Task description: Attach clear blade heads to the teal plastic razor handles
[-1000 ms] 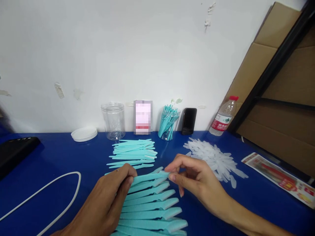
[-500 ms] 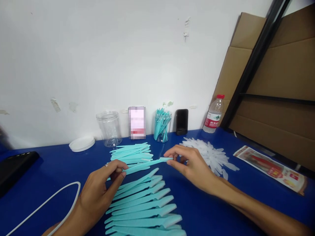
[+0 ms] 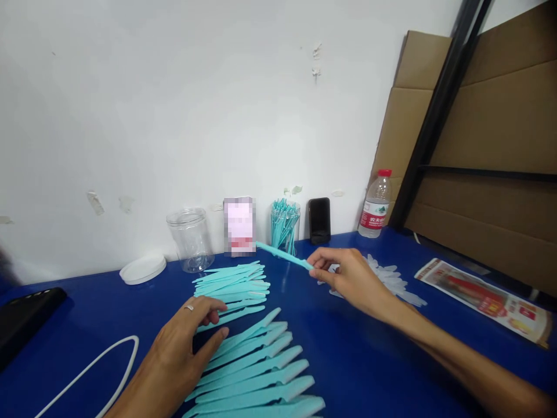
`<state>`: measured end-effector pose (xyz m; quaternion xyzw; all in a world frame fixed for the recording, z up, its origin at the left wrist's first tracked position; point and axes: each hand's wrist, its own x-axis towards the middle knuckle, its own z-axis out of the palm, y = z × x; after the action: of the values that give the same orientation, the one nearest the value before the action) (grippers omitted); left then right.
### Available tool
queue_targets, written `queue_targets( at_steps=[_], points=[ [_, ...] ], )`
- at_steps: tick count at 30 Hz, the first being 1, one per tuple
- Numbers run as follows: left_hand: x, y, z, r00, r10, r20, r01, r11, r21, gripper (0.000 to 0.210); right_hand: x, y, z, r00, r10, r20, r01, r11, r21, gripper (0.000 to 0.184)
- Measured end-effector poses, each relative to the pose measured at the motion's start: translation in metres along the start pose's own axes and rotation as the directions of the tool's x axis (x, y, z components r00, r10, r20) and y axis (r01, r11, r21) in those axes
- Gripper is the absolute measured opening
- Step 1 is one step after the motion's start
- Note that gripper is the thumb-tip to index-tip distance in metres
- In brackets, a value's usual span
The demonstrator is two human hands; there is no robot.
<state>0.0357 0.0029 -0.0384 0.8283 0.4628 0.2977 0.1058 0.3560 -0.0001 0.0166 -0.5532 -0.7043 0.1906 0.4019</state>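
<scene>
The turquoise stick (image 3: 282, 253) lay to the left of the right hand (image 3: 352, 278), pinched near one end between thumb and fingers drawn close together. From that grip its long axis ran left and slightly upward in view, away from the wearer, so that the free end crossed in front of the filled jar (image 3: 298, 208) (whether it touched the jar, I could not tell). The right hand was clearly the nearer one, as it alone held the stick. The left hand (image 3: 180, 342) was well apart, down and to the left, its thumb and fingers spread with nothing between them, over the left ends of the near row (image 3: 261, 371) of turquoise sticks. Just beyond that hand lay the farther turquoise pile (image 3: 235, 283) on the blue desk (image 3: 369, 366). The white pile (image 3: 394, 281) lay behind the right hand, which partly hid it.
</scene>
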Motion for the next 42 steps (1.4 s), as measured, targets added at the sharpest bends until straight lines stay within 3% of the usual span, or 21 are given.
queue_targets(
  at_steps=[3, 6, 18, 22, 28, 32, 34, 37, 42],
  points=[
    [-0.001, 0.008, 0.002, 0.989, 0.056, 0.140, -0.058, 0.998, 0.007, 0.018, 0.003, 0.003, -0.007, 0.998, 0.015, -0.056, -0.017, 0.999, -0.041, 0.006],
    [-0.001, 0.018, 0.005, 0.978, 0.060, 0.199, -0.067, 0.997, 0.027, 0.020, 0.001, 0.005, -0.006, 0.996, -0.028, -0.080, 0.017, 0.990, -0.140, 0.008],
    [0.004, 0.029, 0.002, 0.977, 0.114, 0.178, -0.115, 0.993, -0.004, 0.019, -0.002, 0.003, -0.003, 0.995, -0.083, -0.046, 0.070, 0.970, -0.234, 0.011],
    [0.000, 0.030, 0.005, 0.980, 0.078, 0.181, -0.071, 0.996, -0.046, 0.020, -0.002, 0.005, -0.003, 0.996, -0.088, -0.024, 0.078, 0.959, -0.273, 0.011],
    [-0.005, 0.031, 0.003, 0.990, 0.103, 0.096, -0.096, 0.993, -0.074, 0.014, -0.007, 0.001, 0.007, 0.994, -0.109, 0.030, 0.113, 0.975, -0.192, 0.007],
    [-0.003, 0.032, -0.010, 0.984, 0.159, -0.083, -0.158, 0.987, 0.016, 0.008, -0.016, -0.005, 0.014, 0.982, -0.168, 0.091, 0.179, 0.975, -0.129, 0.007],
    [-0.003, 0.032, -0.014, 0.971, 0.178, -0.157, -0.166, 0.982, 0.087, 0.016, -0.021, -0.006, 0.017, 0.967, -0.210, 0.145, 0.230, 0.964, -0.133, 0.007],
    [-0.004, 0.033, -0.017, 0.962, 0.198, -0.190, -0.170, 0.973, 0.155, 0.029, -0.026, -0.007, 0.020, 0.933, -0.286, 0.219, 0.320, 0.938, -0.136, 0.010],
    [-0.007, 0.034, -0.018, 0.959, 0.208, -0.194, -0.188, 0.976, 0.113, 0.022, -0.026, -0.008, 0.022, 0.916, -0.325, 0.237, 0.359, 0.926, -0.117, 0.013]
  ],
)
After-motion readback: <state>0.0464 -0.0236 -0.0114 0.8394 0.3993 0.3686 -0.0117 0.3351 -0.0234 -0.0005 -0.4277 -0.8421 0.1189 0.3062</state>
